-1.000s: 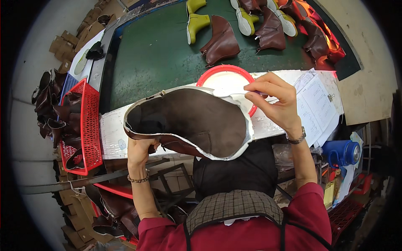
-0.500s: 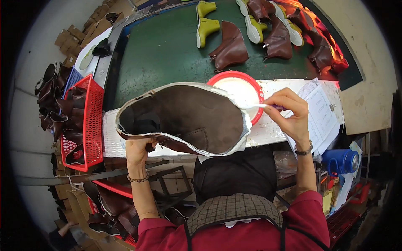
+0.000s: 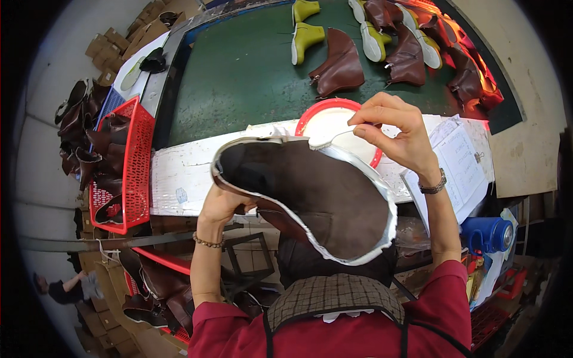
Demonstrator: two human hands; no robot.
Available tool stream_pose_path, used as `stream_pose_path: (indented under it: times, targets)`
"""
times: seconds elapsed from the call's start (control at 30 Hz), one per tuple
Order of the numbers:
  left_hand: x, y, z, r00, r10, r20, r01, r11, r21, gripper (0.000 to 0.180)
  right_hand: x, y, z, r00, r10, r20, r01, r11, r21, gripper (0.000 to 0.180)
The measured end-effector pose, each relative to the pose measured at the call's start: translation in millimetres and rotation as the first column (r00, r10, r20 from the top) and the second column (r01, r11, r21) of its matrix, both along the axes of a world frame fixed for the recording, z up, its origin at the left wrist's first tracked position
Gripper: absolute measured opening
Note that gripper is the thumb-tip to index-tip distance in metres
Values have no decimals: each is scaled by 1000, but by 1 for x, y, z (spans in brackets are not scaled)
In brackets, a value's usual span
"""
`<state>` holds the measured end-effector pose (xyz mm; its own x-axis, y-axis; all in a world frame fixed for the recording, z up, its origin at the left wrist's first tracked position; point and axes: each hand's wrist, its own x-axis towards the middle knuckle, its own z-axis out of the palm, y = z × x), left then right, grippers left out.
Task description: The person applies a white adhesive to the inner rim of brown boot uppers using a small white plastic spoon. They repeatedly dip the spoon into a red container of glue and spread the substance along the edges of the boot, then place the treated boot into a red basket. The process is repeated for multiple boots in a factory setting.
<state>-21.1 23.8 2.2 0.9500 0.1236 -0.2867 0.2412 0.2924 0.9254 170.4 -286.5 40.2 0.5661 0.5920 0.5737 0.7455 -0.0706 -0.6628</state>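
Observation:
My left hand [image 3: 222, 207] is closed on a brown boot upper [image 3: 316, 197], gripping it from below at its left end. The upper's open underside faces up, showing the dark lining, and wet-looking white paste coats much of its edge. Between the thumb and fingers of my right hand [image 3: 399, 131] is a slim white toothbrush [image 3: 327, 141]. Its bristles touch the upper's far edge, near the middle. Just beyond, partly covered by my right hand, sits a red-rimmed bowl [image 3: 310, 113] of white liquid.
Brown boot uppers [image 3: 339, 62] and yellow-green shoe lasts [image 3: 307, 42] stand on the green belt [image 3: 239, 77]. At left is a red basket [image 3: 138, 161] of uppers. Clipped papers [image 3: 456, 161] and a blue jug [image 3: 486, 234] are at right. A person [image 3: 68, 289] shows at far lower left.
The boot upper has swung round, its right end coming nearer me, and shifted right. My right hand has moved the toothbrush leftward along the upper's far edge. A person has come into view at lower left.

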Motion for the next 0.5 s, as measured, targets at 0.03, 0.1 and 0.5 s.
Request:
stream_pose_path:
  times: [0.03, 0.1, 0.5]
  targets:
    - [0, -1, -4, 1000, -19, -15, 19, 1000, -8, 27, 2, 3, 4, 999, 12, 39, -11, 1000, -25, 10]
    - [1, 2, -16, 996, -71, -59, 69, 997, -28, 37, 8, 8, 7, 994, 39, 106, -33, 998, -57, 11]
    - [11, -15, -9, 960, -220, -172, 203, 973, -112, 28, 35, 53, 15, 941, 191, 281, -152, 976, -155, 15]
